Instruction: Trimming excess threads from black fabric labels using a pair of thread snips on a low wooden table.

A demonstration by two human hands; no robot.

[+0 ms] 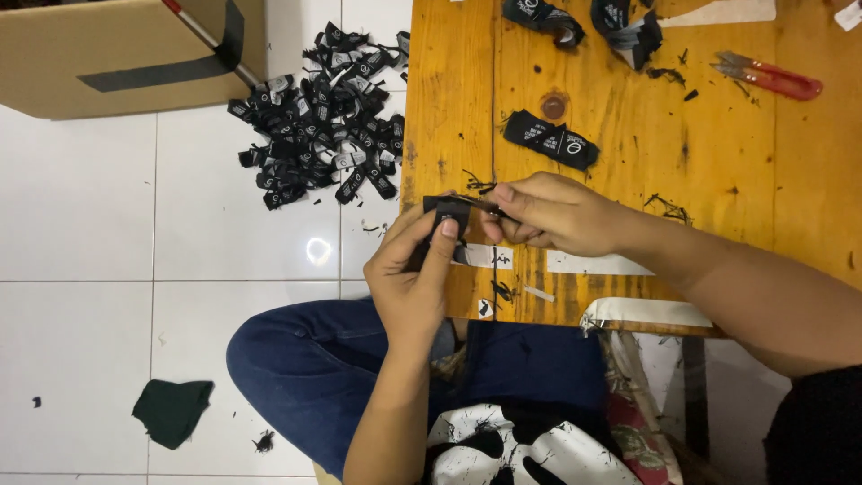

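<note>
I'm seeing my left hand (415, 274) pinching a small black woven label (446, 212) by thumb and fingers, holding it up at the near edge of the wooden table (718, 153). My right hand (549, 214) is clenching around a thin dark tool, its tip touching the label; can't tell what kind. Another black label (550, 138) is lying on the table just beyond the hands. Red snips (770, 76) are sitting far right. A heap of black labels (328, 117) is lying on the white floor beside a cardboard box (117, 54). A green cloth scrap (172, 410) is lying near my knee.
</note>
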